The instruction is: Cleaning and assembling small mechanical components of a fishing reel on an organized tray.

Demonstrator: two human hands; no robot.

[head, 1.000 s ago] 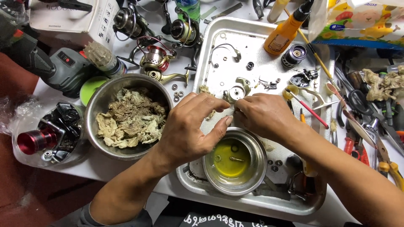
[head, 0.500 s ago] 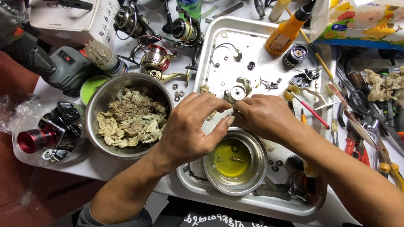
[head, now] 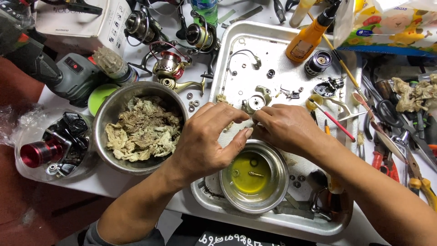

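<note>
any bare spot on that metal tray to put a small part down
Bare patch on the metal tray: its upper middle, between the bent wire bail and the orange bottle. Crowded elsewhere: both hands, left hand and right hand, fill the centre, and the small bowl of yellow liquid fills the front.

A steel bowl of soiled rags sits left of the metal tray, with fishing reels behind it, an orange squeeze bottle on the tray, and pliers lying at the right
</note>
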